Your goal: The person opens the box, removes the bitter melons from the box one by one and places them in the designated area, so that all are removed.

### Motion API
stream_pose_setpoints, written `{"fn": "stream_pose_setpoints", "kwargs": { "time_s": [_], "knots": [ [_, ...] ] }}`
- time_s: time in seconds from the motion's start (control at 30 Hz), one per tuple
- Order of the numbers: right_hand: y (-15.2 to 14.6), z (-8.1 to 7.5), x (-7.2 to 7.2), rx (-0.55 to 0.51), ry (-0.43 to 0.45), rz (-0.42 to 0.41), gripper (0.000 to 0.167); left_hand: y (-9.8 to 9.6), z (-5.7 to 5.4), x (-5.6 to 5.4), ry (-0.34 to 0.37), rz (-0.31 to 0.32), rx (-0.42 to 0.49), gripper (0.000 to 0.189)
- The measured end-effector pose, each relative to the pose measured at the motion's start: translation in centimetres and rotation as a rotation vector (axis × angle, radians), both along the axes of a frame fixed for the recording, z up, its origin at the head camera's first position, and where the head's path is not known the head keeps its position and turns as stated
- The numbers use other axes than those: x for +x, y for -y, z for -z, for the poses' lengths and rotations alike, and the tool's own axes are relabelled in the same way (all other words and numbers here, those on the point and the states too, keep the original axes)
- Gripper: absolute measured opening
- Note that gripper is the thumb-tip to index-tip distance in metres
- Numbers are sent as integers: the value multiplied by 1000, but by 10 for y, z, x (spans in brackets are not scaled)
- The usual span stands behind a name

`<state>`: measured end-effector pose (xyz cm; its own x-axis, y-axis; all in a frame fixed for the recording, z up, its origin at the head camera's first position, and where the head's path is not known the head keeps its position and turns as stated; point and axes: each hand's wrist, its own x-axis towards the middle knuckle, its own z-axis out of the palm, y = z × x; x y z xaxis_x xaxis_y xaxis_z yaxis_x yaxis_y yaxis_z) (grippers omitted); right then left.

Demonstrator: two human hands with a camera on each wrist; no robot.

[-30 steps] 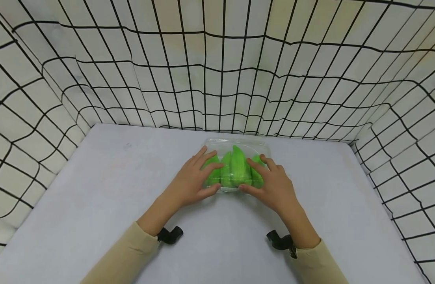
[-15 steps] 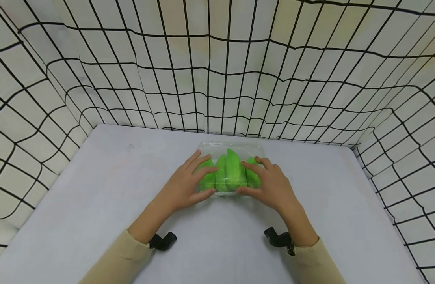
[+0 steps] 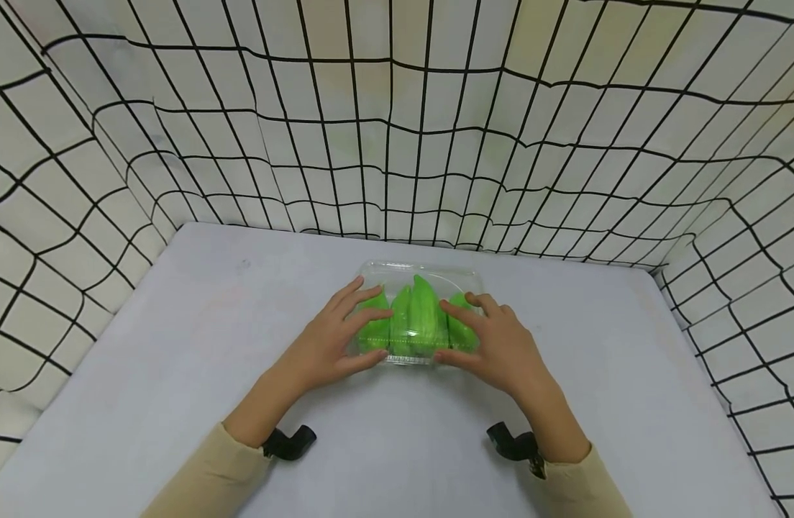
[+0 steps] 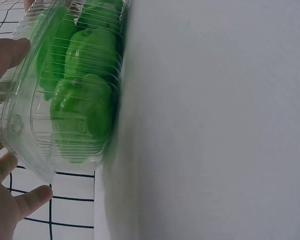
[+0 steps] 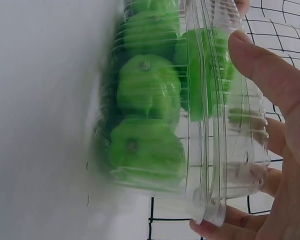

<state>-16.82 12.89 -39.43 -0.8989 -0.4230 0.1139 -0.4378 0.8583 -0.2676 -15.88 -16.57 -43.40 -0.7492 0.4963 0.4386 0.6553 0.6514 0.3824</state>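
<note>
A clear plastic clamshell box [image 3: 419, 272] lies on the white table, its lid down. Several bright green, tapered fruit-like pieces [image 3: 424, 316] fill it, their blunt stem ends facing me; one lies on top of the row in the right wrist view. On the box's left side my left hand [image 3: 326, 338] holds it, thumb at the front, fingers spread over the lid. My right hand [image 3: 503, 345] holds the right side the same way. The left thumb [image 4: 10, 55] touches the front rim area; the right thumb [image 5: 260, 62] rests on the lid's front.
A white tabletop [image 3: 229, 338] surrounds the box. Black grid netting [image 3: 429, 133] over pale walls encloses the table at the back and both sides. A black strap-on camera mount [image 3: 290, 442] sits at each wrist, below beige sleeves [image 3: 206, 471].
The box has slid a little to the left and nearer to me, with both hands moving along with it. The head view has shifted slightly.
</note>
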Motion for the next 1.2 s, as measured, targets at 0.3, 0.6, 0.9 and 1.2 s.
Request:
{"fn": "stream_pose_setpoints", "kwargs": {
  "time_s": [0.3, 0.6, 0.9, 1.2],
  "knots": [
    [-7, 2, -2, -49, 12, -53, 82, 4, 10, -8, 103, 55, 145, 57],
    [-13, 11, -8, -151, 72, -133, 80, 4, 16, -5, 198, 16, 294, 59],
    [-16, 14, -12, -178, 79, -157, 79, 6, 18, -5, 427, -22, 480, 67],
    [-19, 13, -13, -186, 97, -154, 84, 10, 18, -8, 485, 15, 535, 76]
  ]
}}
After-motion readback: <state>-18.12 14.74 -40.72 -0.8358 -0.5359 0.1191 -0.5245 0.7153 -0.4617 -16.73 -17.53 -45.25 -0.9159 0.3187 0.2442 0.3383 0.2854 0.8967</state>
